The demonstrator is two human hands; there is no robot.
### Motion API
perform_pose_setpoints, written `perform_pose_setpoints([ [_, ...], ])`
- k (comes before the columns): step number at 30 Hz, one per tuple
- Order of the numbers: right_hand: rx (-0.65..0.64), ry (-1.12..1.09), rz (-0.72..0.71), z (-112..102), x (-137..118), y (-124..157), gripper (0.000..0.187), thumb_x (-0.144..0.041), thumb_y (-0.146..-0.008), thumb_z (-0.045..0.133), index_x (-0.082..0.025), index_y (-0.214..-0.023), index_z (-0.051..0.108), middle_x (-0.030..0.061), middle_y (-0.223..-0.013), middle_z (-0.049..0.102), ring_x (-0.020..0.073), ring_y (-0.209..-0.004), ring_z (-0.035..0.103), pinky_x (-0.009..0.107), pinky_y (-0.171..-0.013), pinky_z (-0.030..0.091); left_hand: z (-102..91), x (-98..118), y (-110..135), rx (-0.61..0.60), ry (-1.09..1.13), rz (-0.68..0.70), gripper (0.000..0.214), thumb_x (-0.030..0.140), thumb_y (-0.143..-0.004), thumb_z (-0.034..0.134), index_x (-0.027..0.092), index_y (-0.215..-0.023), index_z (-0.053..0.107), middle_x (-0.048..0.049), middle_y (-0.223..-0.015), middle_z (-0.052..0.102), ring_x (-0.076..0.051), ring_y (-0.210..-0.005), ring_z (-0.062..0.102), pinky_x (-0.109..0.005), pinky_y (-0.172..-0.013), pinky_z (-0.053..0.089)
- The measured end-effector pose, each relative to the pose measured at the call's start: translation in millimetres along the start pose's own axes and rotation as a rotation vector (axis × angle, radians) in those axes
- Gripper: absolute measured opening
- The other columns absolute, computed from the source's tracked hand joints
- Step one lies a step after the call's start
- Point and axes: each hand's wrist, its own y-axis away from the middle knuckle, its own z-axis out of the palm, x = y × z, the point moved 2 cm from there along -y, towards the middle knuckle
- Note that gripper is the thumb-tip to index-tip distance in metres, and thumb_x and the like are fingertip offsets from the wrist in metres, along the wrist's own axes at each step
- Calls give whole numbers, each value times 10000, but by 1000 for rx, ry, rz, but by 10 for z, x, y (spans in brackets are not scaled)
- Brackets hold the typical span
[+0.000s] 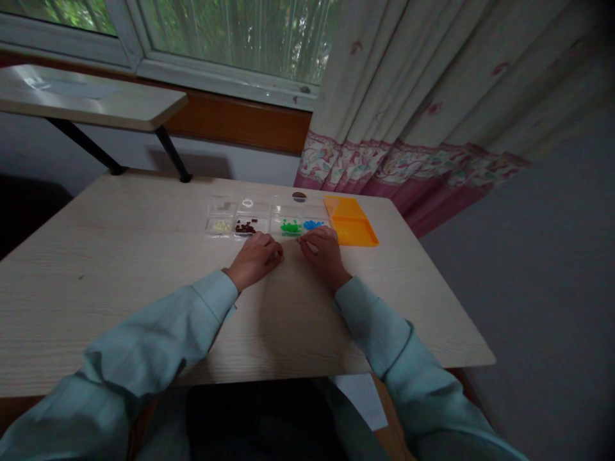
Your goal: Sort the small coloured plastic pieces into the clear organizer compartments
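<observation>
My left hand (258,258) rests on the desk in front of the dark brown pieces (245,227), its fingers curled in. Anything between its fingertips is too small to make out. My right hand (323,253) is closed, thumb and fingertips together, just in front of the blue pieces (312,225). What it pinches, if anything, cannot be told. Small green pieces (291,226) lie between the two hands, and pale yellow pieces (221,226) sit farther left. These colours are kept in separate compartments of clear plastic boxes (260,209).
An orange open case (354,229) lies right of my right hand. Behind the boxes is a round brown hole cover (298,197). A raised shelf (91,96) on black legs stands at the back left. The curtain (384,121) hangs behind the desk's right corner.
</observation>
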Motion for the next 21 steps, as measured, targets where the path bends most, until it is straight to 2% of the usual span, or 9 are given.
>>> perform_pose_setpoints([
  [8, -6, -33, -17, 18, 28, -3, 158, -297, -906, 610, -236, -826, 731, 28, -827, 718, 202, -845, 604, 368, -808, 415, -1, 0, -7, 15, 24, 6, 138, 294, -919, 567, 178, -894, 637, -74, -934, 597, -228, -944, 494, -374, -851, 406],
  [12, 23, -44, -56, -7, -5, 4, 167, -292, -912, 605, -230, -822, 733, 36, -825, 711, 202, -835, 604, 371, -812, 427, 4, -39, -24, 109, 114, -22, 172, 307, -946, 518, 177, -881, 609, -65, -898, 599, -212, -906, 504, -369, -850, 399],
  [16, 8, -31, -142, -23, -129, 29, 182, -299, -940, 572, -247, -983, 741, 45, -884, 708, 202, -903, 597, 378, -892, 424, -6, -125, -51, 229, 300, -131, 267, 347, -974, 445, 184, -801, 566, -46, -821, 581, -189, -839, 515, -346, -806, 401],
  [21, -42, 14, -188, 51, -365, 68, 268, -326, -953, 561, -256, -1175, 694, 59, -964, 709, 207, -964, 586, 371, -922, 404, -46, -140, -73, 226, 430, -210, 333, 401, -981, 404, 192, -777, 563, -29, -790, 543, -170, -804, 520, -318, -776, 423],
])
